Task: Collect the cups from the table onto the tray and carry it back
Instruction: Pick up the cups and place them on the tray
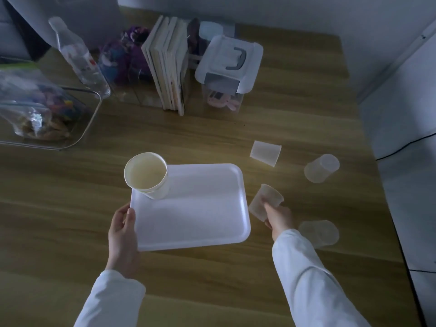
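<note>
A white rectangular tray (pixel 200 215) lies on the wooden table, and my left hand (pixel 122 234) grips its near left edge. A white paper cup (pixel 147 175) stands upright on the tray's far left corner. My right hand (pixel 278 219) holds a translucent plastic cup (pixel 263 201), tilted, just off the tray's right edge. Three more translucent cups lie on their sides to the right: one cup (pixel 265 153) beyond the tray, another cup (pixel 321 168) near the table's right edge, and a third cup (pixel 319 233) beside my right wrist.
At the back stand a row of books (pixel 167 64), a lidded plastic box (pixel 227 67), a clear bottle (pixel 77 55) and a bag of purple items (pixel 122 55). A clear bin (pixel 75 138) with bagged items sits at the left. The table's right edge (pixel 387 208) runs close to the cups.
</note>
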The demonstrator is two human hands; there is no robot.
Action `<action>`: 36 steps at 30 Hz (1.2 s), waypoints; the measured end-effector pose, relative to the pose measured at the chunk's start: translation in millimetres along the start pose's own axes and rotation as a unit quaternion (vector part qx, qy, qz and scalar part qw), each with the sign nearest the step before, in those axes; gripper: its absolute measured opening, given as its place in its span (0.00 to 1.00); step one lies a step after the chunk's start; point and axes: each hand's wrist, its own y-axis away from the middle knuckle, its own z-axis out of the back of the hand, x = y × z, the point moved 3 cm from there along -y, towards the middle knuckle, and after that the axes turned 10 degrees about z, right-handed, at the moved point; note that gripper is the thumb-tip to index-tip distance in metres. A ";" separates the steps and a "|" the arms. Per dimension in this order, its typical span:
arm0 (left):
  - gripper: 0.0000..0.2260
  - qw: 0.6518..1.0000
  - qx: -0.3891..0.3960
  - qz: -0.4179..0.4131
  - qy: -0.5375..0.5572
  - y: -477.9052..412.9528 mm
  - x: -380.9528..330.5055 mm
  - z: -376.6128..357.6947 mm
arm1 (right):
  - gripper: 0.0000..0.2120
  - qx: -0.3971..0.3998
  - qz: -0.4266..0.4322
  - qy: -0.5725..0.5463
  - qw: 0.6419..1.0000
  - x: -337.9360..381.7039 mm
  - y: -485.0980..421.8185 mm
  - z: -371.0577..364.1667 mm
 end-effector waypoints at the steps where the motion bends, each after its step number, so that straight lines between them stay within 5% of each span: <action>1: 0.07 1.000 0.001 0.000 0.001 0.1 0.5 0.0 | 0.21 0.005 0.018 -0.013 1.000 5.0 3.9 2.8; 5: 0.06 1.000 0.015 -0.002 0.003 1.1 1.1 0.2 | 0.10 -0.010 0.164 -0.095 0.982 36.0 31.4 18.5; 9: 0.07 0.999 0.036 -0.005 0.005 4.5 0.4 0.8 | 0.25 -0.039 0.298 -0.041 0.953 59.7 57.6 21.4; 16: 0.06 0.998 0.064 -0.021 -0.011 16.6 -0.1 2.2 | 0.27 0.029 0.431 0.048 0.901 67.5 103.3 -26.8; 23: 0.06 0.996 0.087 -0.008 -0.006 21.8 -1.4 6.7 | 0.29 0.100 0.446 0.068 0.887 58.9 121.5 -57.2; 36: 0.07 0.995 0.104 0.003 -0.007 22.4 -6.4 7.0 | 0.32 0.099 0.456 0.066 0.882 58.9 113.4 -70.2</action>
